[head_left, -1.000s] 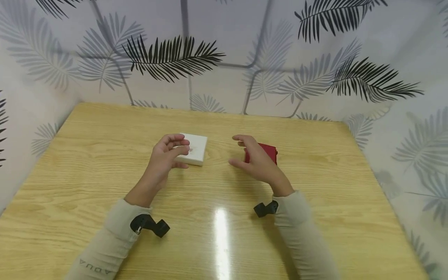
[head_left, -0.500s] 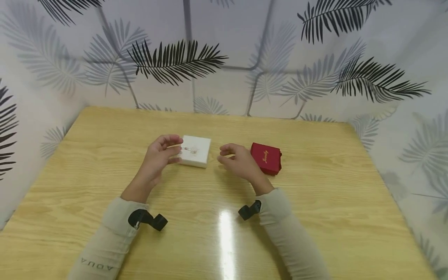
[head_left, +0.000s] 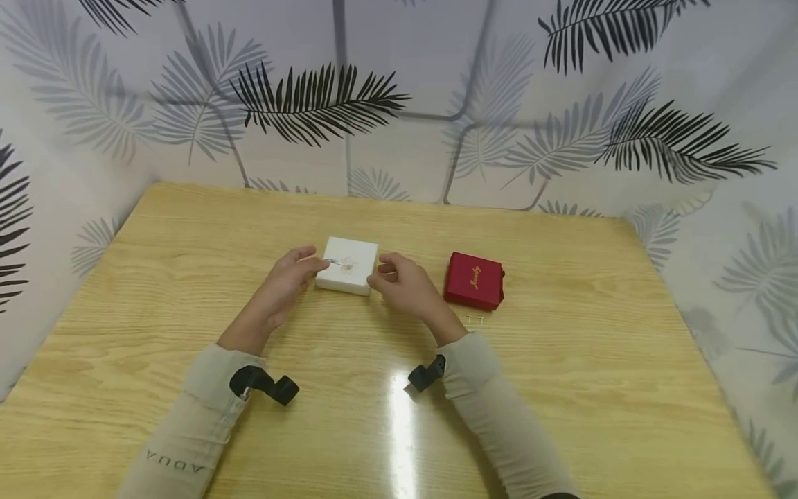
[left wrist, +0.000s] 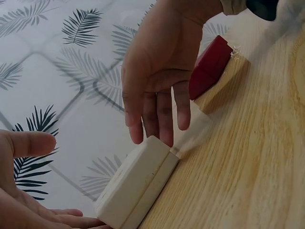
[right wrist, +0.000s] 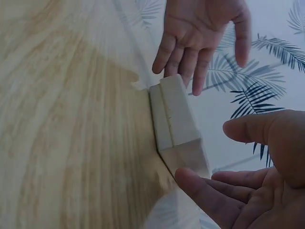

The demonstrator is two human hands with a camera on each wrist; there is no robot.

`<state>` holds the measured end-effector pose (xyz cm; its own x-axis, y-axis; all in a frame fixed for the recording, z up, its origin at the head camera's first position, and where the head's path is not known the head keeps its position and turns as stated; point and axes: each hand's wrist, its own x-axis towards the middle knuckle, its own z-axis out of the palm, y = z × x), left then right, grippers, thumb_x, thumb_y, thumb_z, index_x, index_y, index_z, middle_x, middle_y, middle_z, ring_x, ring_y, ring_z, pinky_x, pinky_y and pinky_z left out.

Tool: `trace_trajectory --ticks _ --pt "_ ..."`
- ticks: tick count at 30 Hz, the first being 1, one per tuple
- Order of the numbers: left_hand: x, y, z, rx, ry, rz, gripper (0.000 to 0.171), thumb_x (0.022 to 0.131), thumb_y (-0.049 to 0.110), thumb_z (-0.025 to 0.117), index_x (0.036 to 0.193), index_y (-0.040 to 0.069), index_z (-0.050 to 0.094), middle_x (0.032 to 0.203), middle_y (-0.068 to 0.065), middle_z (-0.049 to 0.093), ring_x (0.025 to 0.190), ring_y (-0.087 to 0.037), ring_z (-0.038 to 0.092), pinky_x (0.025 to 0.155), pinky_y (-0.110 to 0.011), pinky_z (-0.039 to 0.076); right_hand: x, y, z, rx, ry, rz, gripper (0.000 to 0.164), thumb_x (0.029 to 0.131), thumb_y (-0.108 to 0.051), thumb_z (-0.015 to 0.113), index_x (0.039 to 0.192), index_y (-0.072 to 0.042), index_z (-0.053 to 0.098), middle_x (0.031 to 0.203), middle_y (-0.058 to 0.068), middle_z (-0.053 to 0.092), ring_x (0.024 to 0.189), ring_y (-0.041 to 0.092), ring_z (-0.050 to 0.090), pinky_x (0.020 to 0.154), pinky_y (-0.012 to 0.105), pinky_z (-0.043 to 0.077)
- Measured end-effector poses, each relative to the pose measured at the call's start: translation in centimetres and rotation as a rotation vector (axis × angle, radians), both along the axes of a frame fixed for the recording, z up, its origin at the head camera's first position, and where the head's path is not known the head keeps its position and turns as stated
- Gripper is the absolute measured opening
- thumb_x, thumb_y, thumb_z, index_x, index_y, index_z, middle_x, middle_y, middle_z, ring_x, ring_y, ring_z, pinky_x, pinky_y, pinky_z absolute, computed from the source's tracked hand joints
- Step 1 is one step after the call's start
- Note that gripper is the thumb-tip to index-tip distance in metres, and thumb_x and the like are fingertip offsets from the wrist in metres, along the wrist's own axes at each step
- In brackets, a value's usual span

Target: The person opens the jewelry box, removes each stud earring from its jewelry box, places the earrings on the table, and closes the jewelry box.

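A small white lidded box [head_left: 355, 251] with a faint printed design lies on the table between my two hands. My left hand [head_left: 280, 287] is at its left side, thumb raised beside the lid and the other fingers low by the wall. At the right side is my right hand [head_left: 408, 287], with its fingertips by the near right corner. Both wrist views show the fingers loosely extended along the ends of the white box [left wrist: 138, 183], thumbs apart from it; whether every fingertip touches cannot be told. The lid [right wrist: 181, 112] sits on the base with a visible seam.
A red box [head_left: 474, 281] with gold "Jewelry" lettering lies right of my right hand. Two tiny thin metallic pieces, perhaps earrings [head_left: 481, 319], lie in front of it. The wooden table [head_left: 187, 229] ends at a leaf-patterned cloth [head_left: 399, 152] behind.
My right hand has moved left from over the red box to the white box's right side, uncovering the red box and the small pieces. My left hand has shifted slightly lower beside the white box.
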<state>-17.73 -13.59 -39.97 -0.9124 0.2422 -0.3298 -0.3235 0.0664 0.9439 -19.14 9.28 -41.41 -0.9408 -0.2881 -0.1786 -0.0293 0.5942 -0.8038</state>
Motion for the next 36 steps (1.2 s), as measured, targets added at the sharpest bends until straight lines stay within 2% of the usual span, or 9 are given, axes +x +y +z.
trace_trajectory --ticks 3,7,12,16,20,26,29,32,36 --pt "0.0 0.0 0.0 0.029 -0.024 -0.015 0.077 0.102 0.024 0.048 0.158 -0.002 0.003 0.166 -0.023 0.012 0.157 -0.032 0.008 0.129 -0.047 0.01 0.1 -0.3 0.0 0.021 0.01 0.018 0.058 0.097 -0.031 0.063 0.145 -0.004 0.047 0.138 0.017 0.061 0.127 0.031 0.061 0.106 0.044 0.051" --pt "-0.1 -0.1 -0.1 0.051 -0.038 -0.022 0.073 0.103 0.024 0.047 0.158 -0.001 0.006 0.166 -0.021 0.011 0.157 -0.031 0.007 0.129 -0.047 0.01 0.2 -0.4 -0.1 0.002 0.014 0.034 0.059 0.097 -0.03 0.063 0.146 -0.003 0.045 0.137 0.018 0.062 0.126 0.031 0.062 0.105 0.043 0.052" --pt "0.0 0.0 0.1 0.063 -0.036 -0.031 0.07 0.103 0.026 0.047 0.159 0.003 0.011 0.167 -0.02 0.01 0.157 -0.036 0.007 0.126 -0.058 0.008 0.4 -0.1 -0.1 -0.028 0.038 0.049 0.059 0.097 -0.027 0.064 0.148 -0.005 0.043 0.137 0.018 0.062 0.124 0.031 0.064 0.103 0.043 0.053" --pt "0.1 0.2 0.6 0.071 -0.029 -0.015 0.07 0.102 0.025 0.049 0.159 0.003 0.014 0.166 -0.02 0.017 0.156 -0.037 0.014 0.124 -0.064 0.011 0.4 0.1 0.3 -0.022 0.075 0.052 0.059 0.094 -0.024 0.068 0.147 -0.007 0.046 0.137 0.018 0.062 0.121 0.031 0.065 0.101 0.042 0.054" --pt "0.2 0.6 0.8 0.08 0.001 -0.01 0.072 0.101 0.021 0.051 0.158 0.001 0.012 0.165 -0.02 0.02 0.153 -0.037 0.022 0.123 -0.06 0.02 0.5 0.4 0.6 -0.017 0.12 0.06 0.058 0.089 -0.019 0.075 0.143 -0.01 0.054 0.139 0.017 0.06 0.117 0.032 0.067 0.095 0.039 0.058" --pt "0.5 1.1 0.6 0.03 0.078 -0.107 0.079 0.099 0.018 0.056 0.159 0.003 0.006 0.164 -0.019 0.016 0.151 -0.039 0.024 0.123 -0.058 0.022 1.3 0.8 1.5 0.0 0.215 0.002 0.062 0.081 -0.016 0.083 0.138 -0.013 0.059 0.132 0.015 0.064 0.108 0.032 0.071 0.089 0.039 0.06" --pt "0.7 1.5 0.7 0.013 0.099 -0.131 0.085 0.096 0.011 0.061 0.159 0.003 0.004 0.159 -0.02 0.017 0.149 -0.039 0.028 0.121 -0.055 0.029 1.9 1.2 2.0 0.007 0.248 -0.021 0.06 0.081 -0.014 0.082 0.137 -0.012 0.06 0.124 0.016 0.068 0.105 0.031 0.072 0.087 0.039 0.061" --pt "0.9 1.8 0.7 -0.031 0.118 -0.141 0.094 0.091 0.003 0.067 0.16 0.004 0.003 0.152 -0.02 0.023 0.145 -0.039 0.035 0.111 -0.043 0.044 2.5 1.6 2.4 0.01 0.265 -0.027 0.057 0.082 -0.014 0.081 0.135 -0.012 0.061 0.119 0.016 0.071 0.102 0.029 0.073 0.085 0.039 0.061" --pt "1.0 2.1 0.7 -0.111 0.164 -0.18 0.107 0.083 -0.001 0.076 0.161 0.008 0.002 0.137 -0.016 0.031 0.131 -0.035 0.043 0.093 -0.029 0.051 3.2 2.3 2.9 -0.008 0.246 -0.002 0.054 0.083 -0.014 0.081 0.133 -0.012 0.062 0.117 0.015 0.072 0.101 0.028 0.072 0.085 0.038 0.061"
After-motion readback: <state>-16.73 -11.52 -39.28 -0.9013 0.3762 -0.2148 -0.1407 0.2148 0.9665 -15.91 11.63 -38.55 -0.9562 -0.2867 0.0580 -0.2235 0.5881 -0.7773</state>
